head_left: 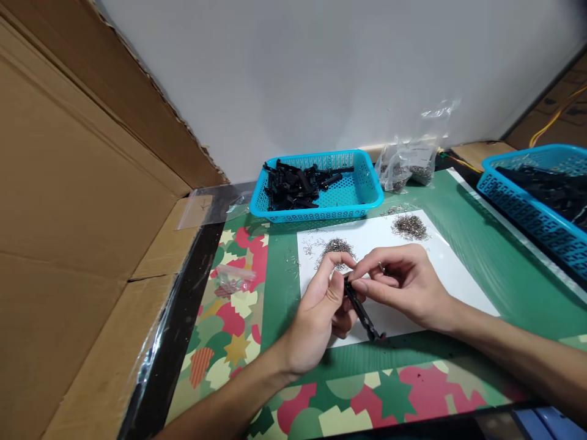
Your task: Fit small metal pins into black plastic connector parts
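Note:
My left hand (323, 305) is closed around a long, narrow black plastic part (362, 311), tilted with its far end pointing toward me and to the right. At the part's upper end my right hand (403, 284) pinches with thumb and forefinger; whatever sits between those fingertips is too small to make out. A tiny shiny metal piece (381, 267) shows by its curled fingers. Beneath both hands lies a white sheet (440, 293). One pile of small metal pieces (338, 249) is just behind my left hand, and another pile (409, 227) lies farther back on the right.
A blue basket (316, 215) with several black parts stands at the back. Clear plastic bags (408, 165) sit beside it, and a second blue basket (527, 201) is at the right. A small plastic bag (235, 278) lies left. Cardboard (82, 183) walls the left side.

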Tool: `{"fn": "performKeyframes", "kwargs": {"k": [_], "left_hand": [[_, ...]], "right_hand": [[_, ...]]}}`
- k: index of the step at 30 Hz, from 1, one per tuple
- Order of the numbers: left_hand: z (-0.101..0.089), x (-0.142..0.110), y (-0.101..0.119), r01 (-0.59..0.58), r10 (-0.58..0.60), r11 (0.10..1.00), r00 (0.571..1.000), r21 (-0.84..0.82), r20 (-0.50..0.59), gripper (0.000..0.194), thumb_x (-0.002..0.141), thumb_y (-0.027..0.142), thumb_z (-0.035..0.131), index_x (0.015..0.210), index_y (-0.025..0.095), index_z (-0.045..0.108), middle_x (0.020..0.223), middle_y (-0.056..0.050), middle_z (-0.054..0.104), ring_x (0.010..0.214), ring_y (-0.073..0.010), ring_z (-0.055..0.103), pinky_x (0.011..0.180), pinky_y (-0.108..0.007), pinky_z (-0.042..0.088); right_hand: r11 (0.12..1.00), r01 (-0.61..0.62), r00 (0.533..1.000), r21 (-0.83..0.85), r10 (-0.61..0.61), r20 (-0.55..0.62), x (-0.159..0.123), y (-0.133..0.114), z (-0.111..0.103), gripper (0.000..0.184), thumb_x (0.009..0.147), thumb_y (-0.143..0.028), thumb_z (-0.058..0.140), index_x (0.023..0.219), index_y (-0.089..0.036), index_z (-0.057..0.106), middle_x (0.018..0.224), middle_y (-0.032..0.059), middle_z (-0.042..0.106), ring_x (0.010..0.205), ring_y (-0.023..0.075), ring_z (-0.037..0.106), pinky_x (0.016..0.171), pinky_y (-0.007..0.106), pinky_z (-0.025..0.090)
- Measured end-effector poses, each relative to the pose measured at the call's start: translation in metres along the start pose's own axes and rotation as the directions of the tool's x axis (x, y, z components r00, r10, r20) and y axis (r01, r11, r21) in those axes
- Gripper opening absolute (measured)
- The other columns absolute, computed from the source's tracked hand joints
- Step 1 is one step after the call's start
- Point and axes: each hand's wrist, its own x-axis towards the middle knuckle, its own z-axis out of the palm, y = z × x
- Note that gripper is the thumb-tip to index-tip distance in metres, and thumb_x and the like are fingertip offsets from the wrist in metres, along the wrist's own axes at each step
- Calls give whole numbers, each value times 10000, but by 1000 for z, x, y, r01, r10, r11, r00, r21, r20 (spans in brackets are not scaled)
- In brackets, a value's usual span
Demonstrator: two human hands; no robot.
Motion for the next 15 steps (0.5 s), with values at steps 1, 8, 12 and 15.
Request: {"fn": "performKeyframes", "kwargs": {"k": [1,8,12,15], "left_hand": [[0,0,0,-1,1,1000,1000,-5,6,300,1094,582,522,1183,304,453,707,87,382,485,-47,196,433,-107,179],[0,-1,-2,-10,10,1000,1000,20,21,289,1107,570,492,1170,295,431,693,94,394,482,-49,202,442,-107,200],[0,-3,-1,19,-19,1000,1000,-4,12,277,1106,559,498,1155,299,418,698,90,367,508,-62,202,449,-109,180],[0,-3,-1,38,-38,999,999,-26,19,261,1108,541,507,1142,298,419,693,90,316,526,-74,188,455,-113,166]], "right_hand": [[1000,13,1000,-8,-13,-10,-1,1,1,101,905,-267,809,896,-168,828,548,-82,364,517,81,283,501,251,246],[994,97,994,-57,-100,-50,-2,2,2,72,903,-213,796,894,-148,825,570,-90,352,519,71,318,512,231,295],[986,132,989,-98,-137,-52,-4,2,4,70,908,-204,789,878,-145,812,566,-96,340,515,73,319,504,231,298],[967,204,976,-155,-213,-39,-5,3,5,43,908,-151,767,884,-145,802,571,-86,410,508,69,339,487,224,286]]}}
